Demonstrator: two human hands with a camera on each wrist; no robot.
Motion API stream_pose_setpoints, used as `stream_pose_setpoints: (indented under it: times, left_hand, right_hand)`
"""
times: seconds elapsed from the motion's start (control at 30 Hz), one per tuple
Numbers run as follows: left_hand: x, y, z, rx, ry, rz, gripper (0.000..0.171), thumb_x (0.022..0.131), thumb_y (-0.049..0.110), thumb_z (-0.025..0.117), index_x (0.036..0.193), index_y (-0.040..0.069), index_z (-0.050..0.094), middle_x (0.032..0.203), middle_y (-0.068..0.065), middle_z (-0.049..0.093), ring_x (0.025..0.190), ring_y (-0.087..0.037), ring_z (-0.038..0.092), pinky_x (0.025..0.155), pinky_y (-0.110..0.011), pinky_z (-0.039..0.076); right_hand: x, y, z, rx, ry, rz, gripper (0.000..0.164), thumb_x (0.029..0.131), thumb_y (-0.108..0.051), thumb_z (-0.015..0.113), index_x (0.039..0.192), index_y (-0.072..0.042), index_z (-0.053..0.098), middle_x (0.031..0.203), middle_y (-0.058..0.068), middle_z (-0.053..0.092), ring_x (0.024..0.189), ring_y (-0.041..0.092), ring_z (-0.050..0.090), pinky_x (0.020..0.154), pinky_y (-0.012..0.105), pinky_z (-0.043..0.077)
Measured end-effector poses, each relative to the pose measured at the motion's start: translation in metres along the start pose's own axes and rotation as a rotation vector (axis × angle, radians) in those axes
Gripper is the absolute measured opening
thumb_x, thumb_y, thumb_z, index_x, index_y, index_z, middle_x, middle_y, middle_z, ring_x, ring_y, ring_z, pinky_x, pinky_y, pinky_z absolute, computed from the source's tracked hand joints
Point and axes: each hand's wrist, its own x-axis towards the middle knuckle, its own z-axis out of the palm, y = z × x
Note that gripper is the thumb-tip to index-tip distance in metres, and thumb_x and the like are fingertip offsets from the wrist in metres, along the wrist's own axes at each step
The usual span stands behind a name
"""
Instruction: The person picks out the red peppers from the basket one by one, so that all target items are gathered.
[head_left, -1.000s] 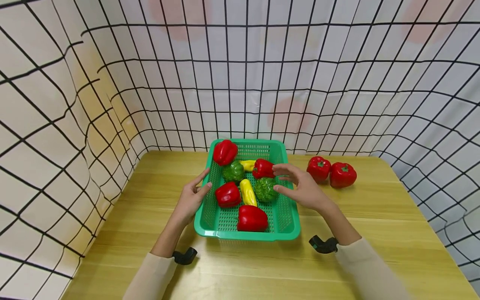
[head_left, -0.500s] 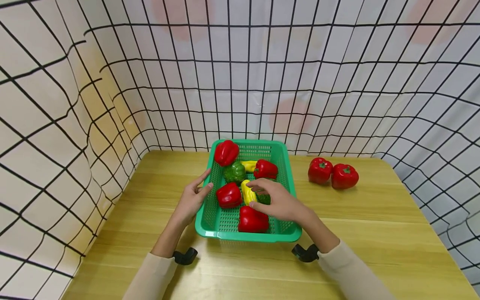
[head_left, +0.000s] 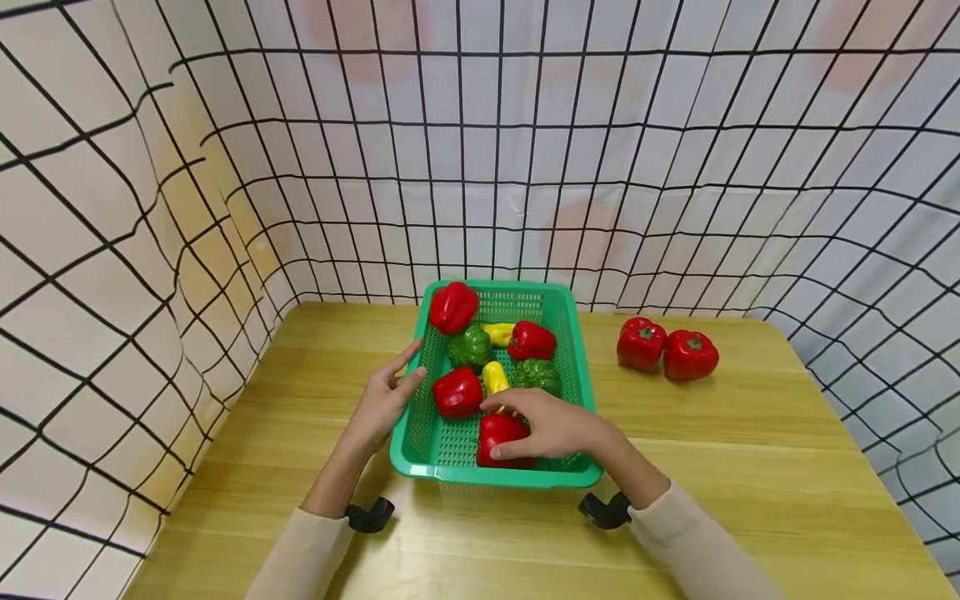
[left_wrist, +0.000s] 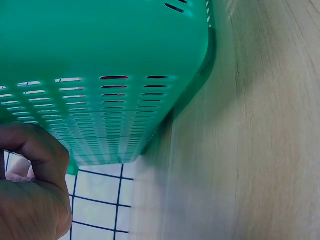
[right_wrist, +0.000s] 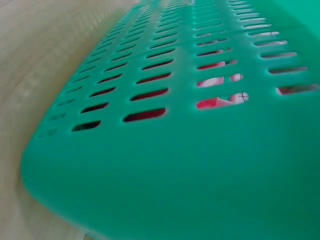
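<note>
A green plastic basket [head_left: 506,477] with slotted walls stands on the table, holding several red bell peppers, two yellow elongated vegetables and two bumpy green round vegetables [head_left: 470,346]. My right hand [head_left: 558,429] reaches over its right side and grips the front red bell pepper [head_left: 489,435], thumb on the near side, fingers across the far side. Part of that pepper is hidden beneath the hand. My left hand [head_left: 381,404] touches the left rim with thumb and forefinger. In the left wrist view the left hand [left_wrist: 37,175] shows beside the basket wall; the right wrist view shows only basket and table.
Two red bell peppers [head_left: 690,356] stand side by side on the wooden table [head_left: 720,467], right of the basket. A black wire grid [head_left: 495,175] with pale cloth behind it encloses the back and sides.
My right hand has come from the basket's right rim, over the yellow vegetable, down and nearer to the front red bell pepper. The left hand stays at the left rim.
</note>
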Motion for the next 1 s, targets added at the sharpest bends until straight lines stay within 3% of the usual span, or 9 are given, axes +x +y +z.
stream_pose_setpoints:
  times: [0.17,0.5,0.8,1.0]
  left_hand:
    - [0.0001,0.0010,0.0010,0.009,0.009,0.005,0.053,0.106,0.033,0.059,0.157,0.039,0.043,0.054,0.009,0.031,0.046,-0.008,0.030,0.048,-0.023,0.034]
    - [0.0006,0.0025,0.0013,0.011,0.006,0.000,0.053,0.107,0.032,0.059,0.157,0.039,0.042,0.054,0.009,0.031,0.047,-0.009,0.031,0.050,-0.023,0.036]
    - [0.0005,0.0020,0.0009,-0.001,0.005,-0.004,0.053,0.107,0.031,0.057,0.157,0.039,0.041,0.053,0.008,0.032,0.045,-0.010,0.032,0.050,-0.023,0.038]
    - [0.0003,0.0017,0.0025,-0.002,0.001,-0.007,0.053,0.107,0.030,0.057,0.157,0.039,0.041,0.053,0.009,0.032,0.047,-0.010,0.034,0.052,-0.024,0.040]
  right_hand:
    - [0.0008,0.0019,0.0024,-0.049,-0.048,0.007,0.060,0.089,-0.050,0.075,0.138,-0.020,0.060,0.129,-0.003,0.064,0.116,0.018,0.057,0.083,0.029,0.057]
    - [0.0001,0.0021,0.0009,-0.020,-0.053,0.005,0.053,0.087,-0.048,0.078,0.131,-0.023,0.060,0.116,-0.007,0.068,0.107,0.015,0.062,0.076,0.024,0.057]
    - [-0.0015,-0.0005,-0.0043,0.091,0.016,0.024,0.058,0.086,-0.045,0.082,0.133,-0.025,0.055,0.122,-0.007,0.066,0.115,0.020,0.059,0.085,0.032,0.058]
    - [-0.0033,-0.0004,-0.0054,0.182,0.126,-0.038,0.068,0.085,-0.039,0.085,0.141,-0.022,0.051,0.137,-0.005,0.063,0.132,0.022,0.056,0.103,0.043,0.053]
